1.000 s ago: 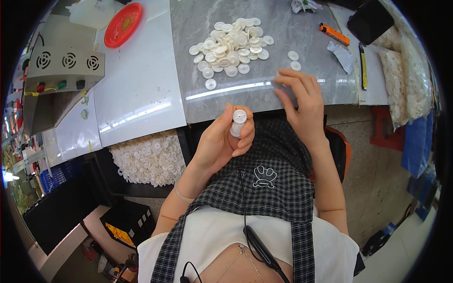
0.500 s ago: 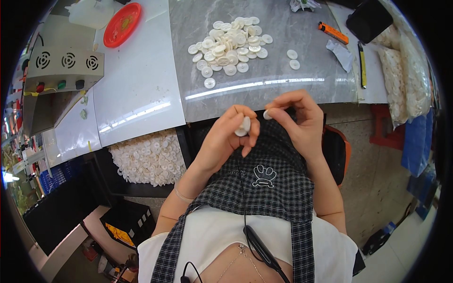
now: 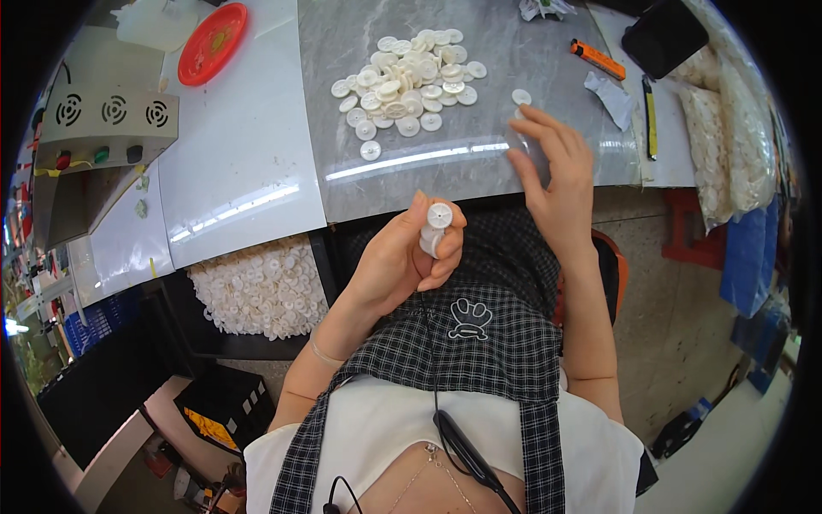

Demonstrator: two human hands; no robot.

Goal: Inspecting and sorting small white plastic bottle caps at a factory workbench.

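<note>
My left hand [image 3: 409,250], in front of the table edge, is closed around a few small white plastic discs [image 3: 439,215]. The uppermost one faces up and shows a small hub at its centre. My right hand [image 3: 558,176] is over the table's front edge, thumb and fingers apart, with nothing visible between them. Its fingertips are at a loose white disc, partly hidden under them; another loose disc [image 3: 521,97] lies just beyond. Left of these, a heap of similar white discs [image 3: 411,77] is spread on the grey tabletop [image 3: 479,176].
A black bin [image 3: 261,287] of small white parts sits below the table edge at left. A grey box with knobs [image 3: 107,120] and a red plate [image 3: 212,44] are at far left. At right lie an orange tube [image 3: 598,59], a yellow cutter [image 3: 652,120] and clear bags [image 3: 728,146].
My right hand has moved from beside my left hand out to the loose discs and has opened; the small white piece it pinched no longer shows in it. My left hand has turned, showing a disc's face.
</note>
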